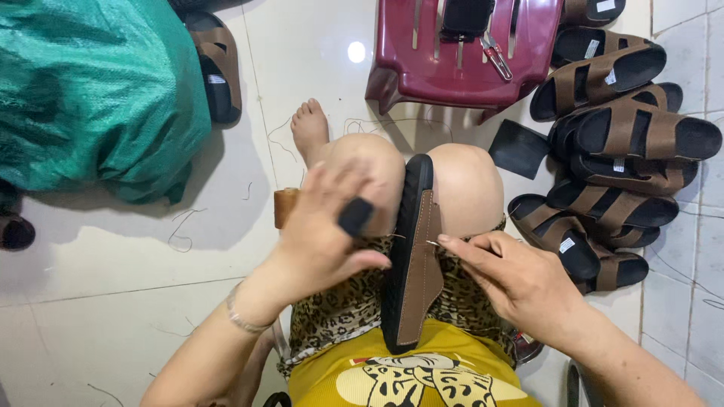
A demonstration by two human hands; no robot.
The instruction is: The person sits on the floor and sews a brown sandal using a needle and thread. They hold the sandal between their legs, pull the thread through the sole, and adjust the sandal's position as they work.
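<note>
Sandal (411,256) stands on edge, clamped between the knees; right hand (520,283) pinches a needle (432,243) at its strap, left hand (324,234) lifted, fingers spread — a slip could prick the thigh.

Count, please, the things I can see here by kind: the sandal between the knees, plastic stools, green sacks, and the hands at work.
Sandal held between the knees: 1
Dark red plastic stool: 1
Green sack: 1
Hands at work, left hand and right hand: 2
Total: 5
The sandals piled on the right overlap too much for a sure count.
</note>
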